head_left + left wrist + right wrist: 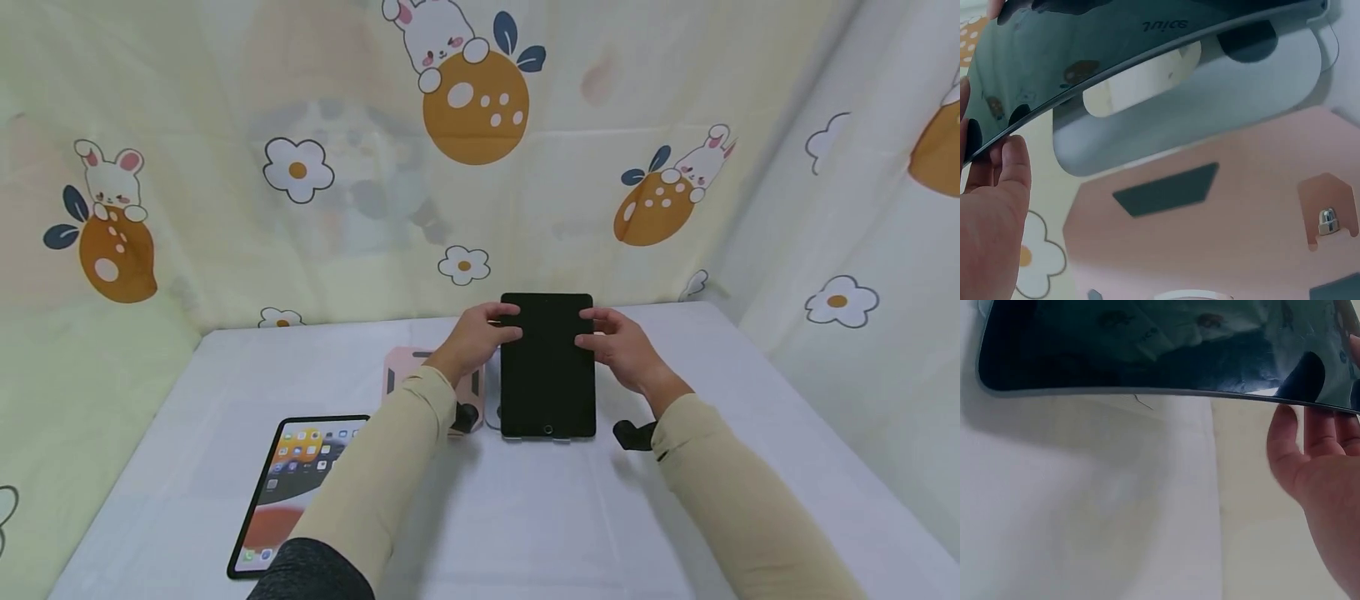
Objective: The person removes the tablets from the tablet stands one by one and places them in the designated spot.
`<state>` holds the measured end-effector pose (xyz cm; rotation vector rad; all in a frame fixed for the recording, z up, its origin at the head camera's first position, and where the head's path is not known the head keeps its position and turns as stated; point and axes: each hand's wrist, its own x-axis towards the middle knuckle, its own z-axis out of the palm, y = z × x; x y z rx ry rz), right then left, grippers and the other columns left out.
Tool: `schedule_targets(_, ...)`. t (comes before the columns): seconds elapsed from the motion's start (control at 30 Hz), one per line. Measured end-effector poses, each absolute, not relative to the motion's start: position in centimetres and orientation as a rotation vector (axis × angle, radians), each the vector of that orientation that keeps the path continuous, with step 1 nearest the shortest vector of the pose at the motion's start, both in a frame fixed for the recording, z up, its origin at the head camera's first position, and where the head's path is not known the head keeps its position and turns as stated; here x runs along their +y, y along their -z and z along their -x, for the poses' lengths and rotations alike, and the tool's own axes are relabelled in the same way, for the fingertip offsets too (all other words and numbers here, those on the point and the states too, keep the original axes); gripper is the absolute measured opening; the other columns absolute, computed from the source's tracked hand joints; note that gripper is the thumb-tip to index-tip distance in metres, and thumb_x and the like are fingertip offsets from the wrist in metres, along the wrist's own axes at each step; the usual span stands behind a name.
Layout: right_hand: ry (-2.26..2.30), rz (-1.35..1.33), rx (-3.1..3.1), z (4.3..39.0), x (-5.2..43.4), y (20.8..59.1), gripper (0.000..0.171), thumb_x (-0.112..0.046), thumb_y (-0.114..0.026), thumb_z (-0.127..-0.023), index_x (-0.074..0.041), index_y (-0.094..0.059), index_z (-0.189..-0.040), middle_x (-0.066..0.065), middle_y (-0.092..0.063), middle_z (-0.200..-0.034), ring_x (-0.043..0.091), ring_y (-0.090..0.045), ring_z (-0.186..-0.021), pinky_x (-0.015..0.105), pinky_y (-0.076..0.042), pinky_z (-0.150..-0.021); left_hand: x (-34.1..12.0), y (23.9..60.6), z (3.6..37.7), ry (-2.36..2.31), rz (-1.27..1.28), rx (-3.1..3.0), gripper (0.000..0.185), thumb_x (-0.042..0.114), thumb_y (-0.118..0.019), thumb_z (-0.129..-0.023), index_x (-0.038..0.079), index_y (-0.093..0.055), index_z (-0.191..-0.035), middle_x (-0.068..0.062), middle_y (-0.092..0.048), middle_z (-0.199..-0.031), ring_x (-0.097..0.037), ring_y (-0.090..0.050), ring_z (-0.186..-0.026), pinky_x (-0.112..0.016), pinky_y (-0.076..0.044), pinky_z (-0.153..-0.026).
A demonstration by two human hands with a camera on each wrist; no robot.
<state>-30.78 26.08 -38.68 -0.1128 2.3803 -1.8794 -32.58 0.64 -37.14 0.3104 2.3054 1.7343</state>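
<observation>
A black-screened tablet (547, 375) stands upright on a grey stand (1179, 134), whose back panel shows behind it in the left wrist view. My left hand (480, 333) grips the tablet's left edge near the top. Opposite it, my right hand (618, 350) holds the right edge at about the same height. Fingers lie on both sides of that edge in the left wrist view, while the right wrist view shows fingertips reaching behind the tablet (1147, 356). The screen carries reflections of the fingers.
Behind my left wrist lies a pink case (400, 367), partly covered, with a small padlock (1329, 222) on it. A second tablet (300, 483) with a lit screen of app icons rests on the white-covered table (540, 517) at left. A patterned curtain (360, 233) hangs behind.
</observation>
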Motion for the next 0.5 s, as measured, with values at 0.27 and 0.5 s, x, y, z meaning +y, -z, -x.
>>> schedule_targets(0.27, 1.854, 0.199, 2.4, 29.3, 27.1, 37.7, 0.054, 0.0, -0.058, -0.098, 0.001, -0.035, -0.147, 0.023, -0.041, -0.137, 0.015, -0.061, -0.099, 0.032, -0.052, -0.089, 0.8, 36.4, 31.5, -1.722, -0.356, 2.302, 0.039, 0.009, -0.069, -0.094, 0.021, -0.065, -0.131, -0.001, -0.058, -0.125, -0.022, -0.054, -0.113, -0.041, -0.047, -0.097)
schedule_targets(0.5, 1.788, 0.252, 2.419, 26.7, 28.6, 37.3, 0.058, -0.004, -0.06, -0.098, 0.001, -0.032, -0.149, 0.025, -0.037, -0.14, 0.015, -0.062, -0.095, 0.028, -0.053, -0.084, 1.5, 37.1, 29.8, -1.708, -0.402, 2.266, 0.038, 0.009, -0.072, -0.092, 0.023, -0.067, -0.127, -0.001, -0.06, -0.112, -0.02, -0.056, -0.101, -0.038, -0.05, -0.085)
